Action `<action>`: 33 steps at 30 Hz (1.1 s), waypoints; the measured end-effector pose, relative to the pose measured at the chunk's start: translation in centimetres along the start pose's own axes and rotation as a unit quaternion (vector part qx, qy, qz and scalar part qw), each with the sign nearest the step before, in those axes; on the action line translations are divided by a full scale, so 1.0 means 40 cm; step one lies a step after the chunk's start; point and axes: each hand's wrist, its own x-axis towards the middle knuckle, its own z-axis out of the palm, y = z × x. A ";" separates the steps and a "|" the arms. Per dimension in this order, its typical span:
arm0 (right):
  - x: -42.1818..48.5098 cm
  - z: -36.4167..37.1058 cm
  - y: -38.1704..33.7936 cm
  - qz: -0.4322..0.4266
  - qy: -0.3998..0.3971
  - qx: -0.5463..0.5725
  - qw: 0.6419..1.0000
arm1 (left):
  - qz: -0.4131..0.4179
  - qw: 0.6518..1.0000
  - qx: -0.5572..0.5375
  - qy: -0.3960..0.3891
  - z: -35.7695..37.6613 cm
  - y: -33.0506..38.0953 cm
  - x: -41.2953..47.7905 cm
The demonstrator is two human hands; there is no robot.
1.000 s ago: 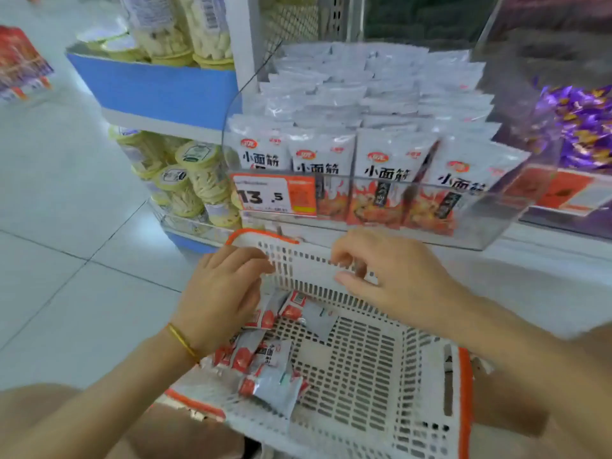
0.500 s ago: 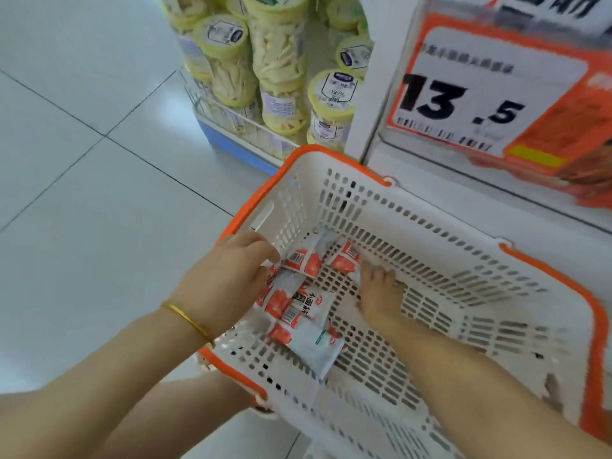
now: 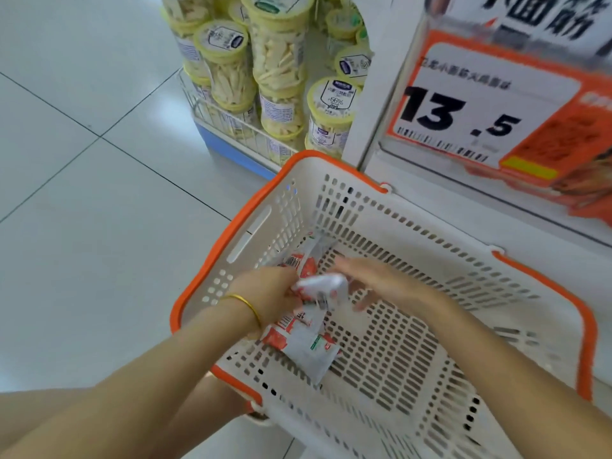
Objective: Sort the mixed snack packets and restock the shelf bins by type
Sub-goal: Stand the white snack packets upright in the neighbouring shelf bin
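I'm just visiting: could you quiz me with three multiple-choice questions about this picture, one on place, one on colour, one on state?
1. Where in the basket do the snack packets lie? A left end B right end C all over
2. Its rim colour? A blue B orange C green
3. The left hand is A idle B gripping packets C flat, empty
Answers: A, they cluster by the left wall; B, an orange band edges the white mesh; B, its fingers curl round packets.
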 end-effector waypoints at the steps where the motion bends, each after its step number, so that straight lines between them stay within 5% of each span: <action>1: 0.040 -0.005 0.012 -0.015 0.071 0.004 0.997 | -0.028 0.998 -0.062 0.013 -0.016 -0.021 0.000; 3: 0.148 0.016 0.059 -0.072 0.166 -0.173 0.968 | -0.065 0.976 -0.198 0.061 -0.044 -0.052 -0.008; 6: 0.281 0.111 0.109 -0.053 0.117 -0.419 0.899 | -0.092 0.923 -0.360 0.101 -0.059 -0.070 -0.005; 10: 0.308 0.141 0.118 -0.055 0.204 -0.507 0.836 | -0.093 0.884 -0.443 0.113 -0.060 -0.076 0.004; 13: 0.232 0.090 0.117 -0.083 0.229 -0.417 0.875 | -0.086 0.887 -0.439 0.114 -0.069 -0.072 0.002; 16: 0.069 0.014 0.094 -0.080 0.282 -0.205 0.934 | -0.083 0.899 -0.416 0.111 -0.066 -0.049 -0.005; 19: -0.105 -0.036 0.067 -0.035 0.243 -0.015 0.969 | -0.044 0.902 -0.419 0.095 -0.056 0.009 -0.033; 24: -0.291 -0.030 0.021 -0.084 0.211 0.162 0.960 | 0.026 0.913 -0.405 0.042 -0.045 0.152 -0.091; 29: -0.416 -0.007 0.001 -0.124 0.268 0.184 0.938 | 0.089 0.864 -0.496 -0.016 -0.043 0.244 -0.159; 33: -0.505 0.003 -0.013 -0.161 0.314 0.158 0.922 | 0.178 0.886 -0.423 -0.069 -0.079 0.331 -0.226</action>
